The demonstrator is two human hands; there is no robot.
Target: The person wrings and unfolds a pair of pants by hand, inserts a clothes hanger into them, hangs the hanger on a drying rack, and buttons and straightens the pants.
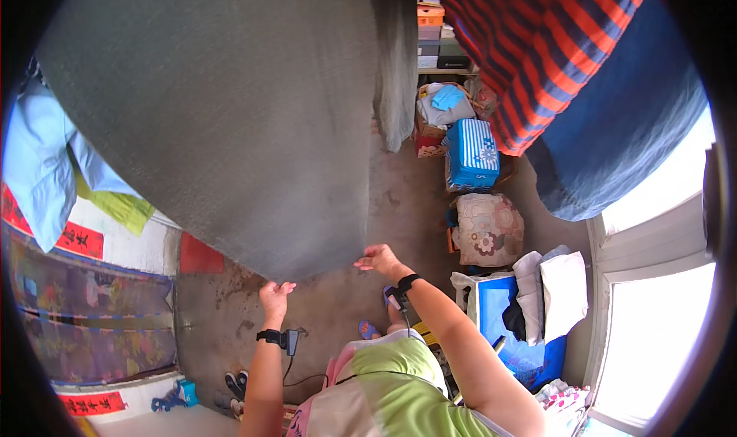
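Note:
A large grey cloth point(230, 122) hangs down in front of me and fills the upper left and centre of the view. At its lower right corner, my right hand point(378, 259) has its fingers pinched on the cloth's edge. Near the bottom edge, further left, my left hand point(276, 292) is closed with its fingertips at the hem; whether the hem is between them is too small to tell. Each wrist wears a black strap with a small device and cable.
Striped red and navy cloth point(537, 61) and dark blue cloth point(622, 145) hang at the right. Below them stand a blue striped box point(472, 154), a floral-covered stool point(491, 228) and a blue bin point(499, 314) with clothes. Light blue clothing point(38, 153) hangs left. Shoes point(236, 383) lie on the floor.

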